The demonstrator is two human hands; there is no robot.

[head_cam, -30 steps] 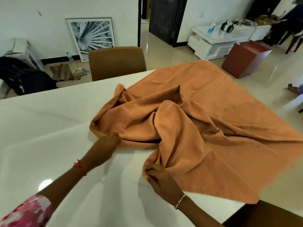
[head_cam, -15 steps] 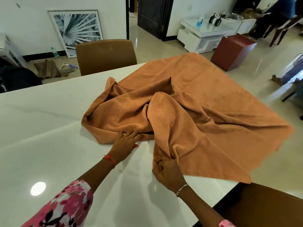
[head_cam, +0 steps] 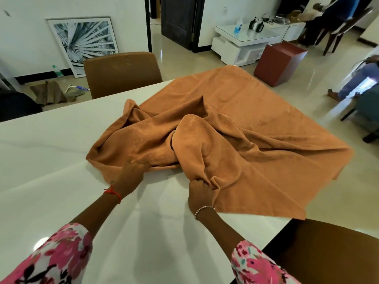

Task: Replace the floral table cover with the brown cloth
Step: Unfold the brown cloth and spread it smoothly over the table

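half the job looks done from where i sit. no floral cover [no point, since none shows] lies anywhere on the white surface [head_cam: 61,152], so i judge the removal step finished, though i cannot say where that cover went. the brown cloth [head_cam: 235,128] is already on the surface, but only partly spread: its far and right portion lies fairly flat, reaching the far corner and overhanging the right edge, while the near left portion is bunched into thick folds and a raised hump in the middle. the whole left stretch of the surface is bare.

my left hand [head_cam: 128,178] rests on the near edge of the bunched folds with its fingers [head_cam: 139,166] curled into the fabric; it seems to be gripping, though the fold hides the fingertips. my right hand [head_cam: 200,191] is closed around a gathered ridge of cloth just beside the near edge. the two hands are apart, with a strip of bare surface between them.

what remains, as i judge it: draw the bunched part out toward the left and toward me, open the hump, then smooth the wrinkles and even the overhang. one brown chair [head_cam: 123,72] stands at the far side and another [head_cam: 328,249] at the near right corner, neither touching the cloth as far as i can tell.
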